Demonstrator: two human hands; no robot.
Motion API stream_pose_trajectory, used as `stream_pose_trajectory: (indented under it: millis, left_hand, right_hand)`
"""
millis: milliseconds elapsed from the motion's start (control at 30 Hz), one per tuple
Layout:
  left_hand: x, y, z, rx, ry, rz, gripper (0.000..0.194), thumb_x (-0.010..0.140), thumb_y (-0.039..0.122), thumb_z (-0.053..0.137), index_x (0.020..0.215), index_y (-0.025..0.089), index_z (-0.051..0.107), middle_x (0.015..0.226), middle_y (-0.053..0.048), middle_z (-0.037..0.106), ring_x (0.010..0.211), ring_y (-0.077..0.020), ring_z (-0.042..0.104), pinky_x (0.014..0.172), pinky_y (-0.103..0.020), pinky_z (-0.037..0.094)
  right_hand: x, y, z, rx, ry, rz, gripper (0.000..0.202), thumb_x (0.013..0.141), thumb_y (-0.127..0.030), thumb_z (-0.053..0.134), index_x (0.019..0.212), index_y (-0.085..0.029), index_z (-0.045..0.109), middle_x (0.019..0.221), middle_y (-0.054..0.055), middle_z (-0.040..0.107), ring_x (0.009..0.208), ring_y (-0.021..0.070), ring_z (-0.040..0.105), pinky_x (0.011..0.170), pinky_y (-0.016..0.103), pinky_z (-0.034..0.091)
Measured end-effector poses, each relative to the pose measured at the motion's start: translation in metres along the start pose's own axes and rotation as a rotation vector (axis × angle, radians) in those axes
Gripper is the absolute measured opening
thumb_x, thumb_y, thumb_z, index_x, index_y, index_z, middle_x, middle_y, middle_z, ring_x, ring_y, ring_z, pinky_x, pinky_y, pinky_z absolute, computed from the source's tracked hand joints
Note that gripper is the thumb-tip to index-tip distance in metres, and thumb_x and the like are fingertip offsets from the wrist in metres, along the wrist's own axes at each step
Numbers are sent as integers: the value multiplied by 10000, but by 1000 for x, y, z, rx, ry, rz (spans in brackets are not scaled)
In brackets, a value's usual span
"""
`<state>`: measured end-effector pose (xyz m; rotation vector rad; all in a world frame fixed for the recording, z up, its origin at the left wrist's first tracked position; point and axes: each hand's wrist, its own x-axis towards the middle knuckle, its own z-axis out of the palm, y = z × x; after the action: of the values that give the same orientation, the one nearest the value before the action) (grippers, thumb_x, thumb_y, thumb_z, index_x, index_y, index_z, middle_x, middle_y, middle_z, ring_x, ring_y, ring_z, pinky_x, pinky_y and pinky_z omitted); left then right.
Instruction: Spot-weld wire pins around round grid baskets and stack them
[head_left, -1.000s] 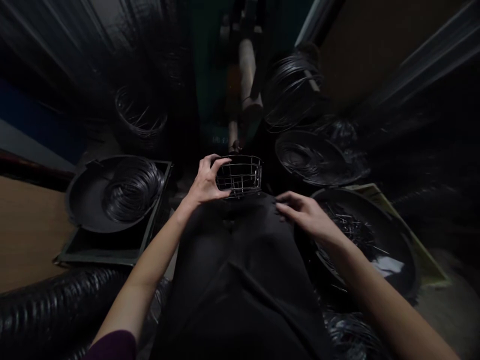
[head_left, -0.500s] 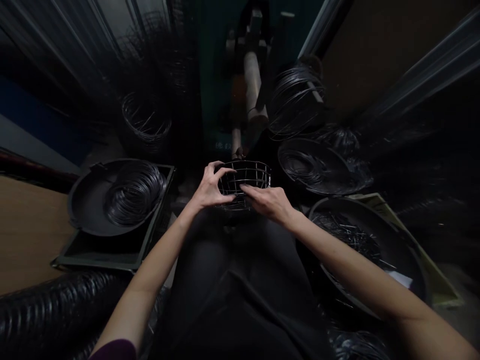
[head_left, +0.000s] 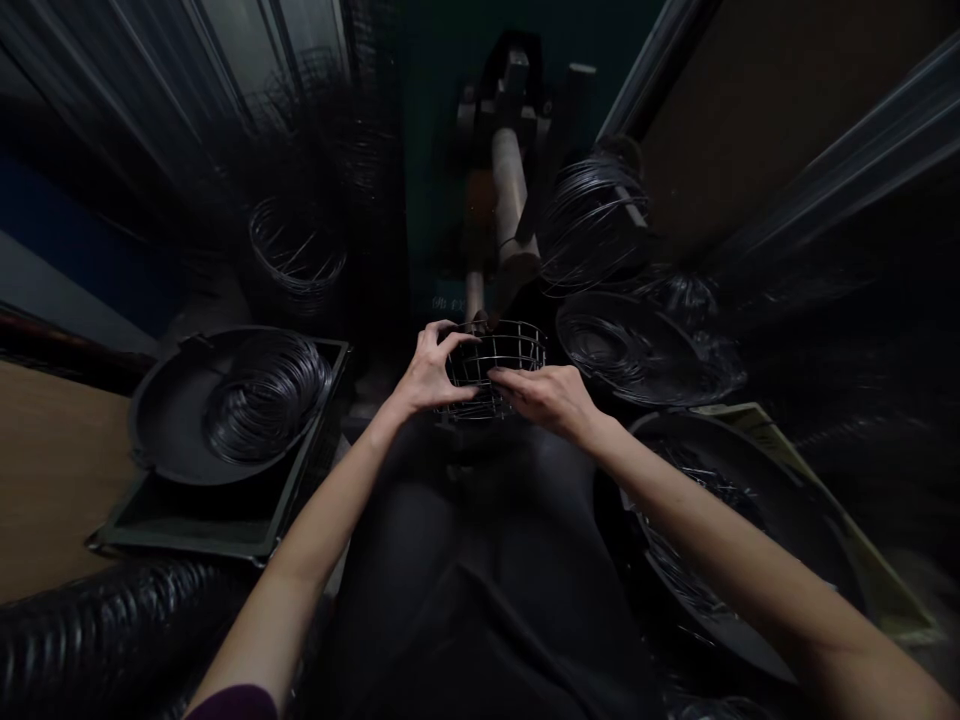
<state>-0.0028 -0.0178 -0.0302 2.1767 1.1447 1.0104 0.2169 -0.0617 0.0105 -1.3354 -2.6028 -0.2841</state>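
Observation:
A round wire basket of thin metal rods is held over my lap, just in front of the machine's lower electrode tip. My left hand grips its left side, thumb low and fingers over the upper edge. My right hand is at the front right of the basket, fingers closed together and pressed to the wires. Whether a loose wire sits between those fingers is too dark to make out. Above the basket is the machine's thick upper arm.
Left, a dark round pan with a wire ring stack rests on a green crate. Right, pans hold wire rings and short rods. More rings hang beside the machine. A bundle of dark rings lies lower left.
The basket and both hands have shifted slightly to the right, with the grip much the same. My view has tilted up a little, so the machine appears lower in the picture.

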Motion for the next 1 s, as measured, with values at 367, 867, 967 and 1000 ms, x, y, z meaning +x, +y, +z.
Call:
stream_pose_trajectory:
  millis: [367,867,967,1000]
  left_hand:
    - [18,-5,-11,0,-32,-29,666,573,315,860,1191,239,624,1212,-84,472,1213,-306,495,1103,-503,425]
    - [51,-23,-17,18,-18,-49,666,553,346,873,1160,206,637,1208,-93,515,1173,-305,538,1073,-498,443]
    - [63,-29,-17,21,13,-63,687,529,324,870,1160,202,626,1202,-87,532,1142,-311,553,1038,-508,461]
    - [68,-31,-17,13,19,-71,710,519,326,874,1169,202,615,1195,-86,544,1130,-314,560,1030,-514,464]
  right_hand:
    - [11,7,3,135,22,96,296,970,-378,513,1173,-284,707,1002,19,767,784,153,696,560,230,374]
    - [25,27,18,208,190,280,165,911,-316,597,936,-190,700,917,52,613,729,147,547,563,241,339]
    - [36,32,24,201,219,316,176,910,-325,582,927,-191,695,901,56,598,731,158,534,573,251,342]
    - [41,34,26,201,225,331,185,913,-334,572,921,-193,693,899,58,599,728,160,533,578,255,348]
